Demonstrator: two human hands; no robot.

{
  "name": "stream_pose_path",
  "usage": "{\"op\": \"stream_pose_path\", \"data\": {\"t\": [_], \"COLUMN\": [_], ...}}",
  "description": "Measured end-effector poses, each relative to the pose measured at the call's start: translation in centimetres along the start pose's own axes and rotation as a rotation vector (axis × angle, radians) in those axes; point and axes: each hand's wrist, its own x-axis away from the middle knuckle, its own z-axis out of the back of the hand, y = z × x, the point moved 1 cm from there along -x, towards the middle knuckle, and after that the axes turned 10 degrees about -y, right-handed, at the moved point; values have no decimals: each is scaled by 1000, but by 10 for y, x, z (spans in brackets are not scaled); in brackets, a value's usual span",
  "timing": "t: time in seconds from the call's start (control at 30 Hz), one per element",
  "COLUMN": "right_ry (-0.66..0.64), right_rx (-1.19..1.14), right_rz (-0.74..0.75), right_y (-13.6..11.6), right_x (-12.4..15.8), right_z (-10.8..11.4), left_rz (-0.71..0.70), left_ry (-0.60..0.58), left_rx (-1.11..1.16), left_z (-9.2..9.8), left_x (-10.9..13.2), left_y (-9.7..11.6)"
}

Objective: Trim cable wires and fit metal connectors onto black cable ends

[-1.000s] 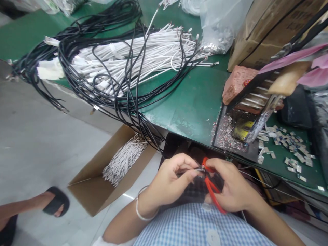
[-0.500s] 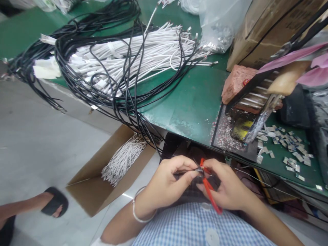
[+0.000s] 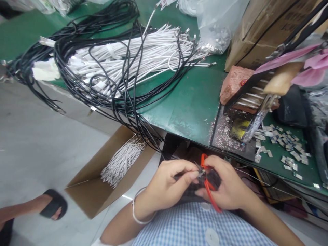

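Near my lap, my left hand [image 3: 176, 184] is closed, its thumb and forefinger pinching the end of what looks like a black cable; the fingers hide most of it. My right hand [image 3: 224, 182] is wrapped round red-handled cutters [image 3: 210, 194], with the handles spread apart. The dark, pointed jaws of the cutters are at the left fingertips, right by the pinched end. Whether the jaws touch it I cannot tell. Long black cables [image 3: 137, 119] hang over the table edge just left of my hands, on top of a bundle of white cables [image 3: 151, 48].
A cardboard box [image 3: 84, 191] with white cables stands on the floor at left, near a person's foot [image 3: 55, 205]. On the green table [image 3: 176, 112] are a brick [image 3: 234, 83], a soldering iron [image 3: 258, 118] with a wooden handle, and many small metal connectors [image 3: 292, 147].
The cutters' jaws and handles have spread a little, and a pointed jaw now shows above my left fingertips. Both hands keep nearly the same place; the view has shifted slightly.
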Motion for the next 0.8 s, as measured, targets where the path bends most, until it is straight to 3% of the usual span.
{"op": "stream_pose_path", "data": {"t": [0.17, 0.37, 0.8], "right_ry": [22, 32, 71], "right_rx": [0, 40, 72], "right_rz": [0, 12, 1], "right_y": [1, 0, 2], "right_x": [3, 2, 3], "right_z": [-4, 0, -3], "left_rz": [-26, -24, -18], "left_ry": [-6, 84, -52], "left_rx": [3, -13, -83], "left_z": [0, -1, 1], "left_x": [1, 1, 2], "left_y": [-1, -2, 2]}}
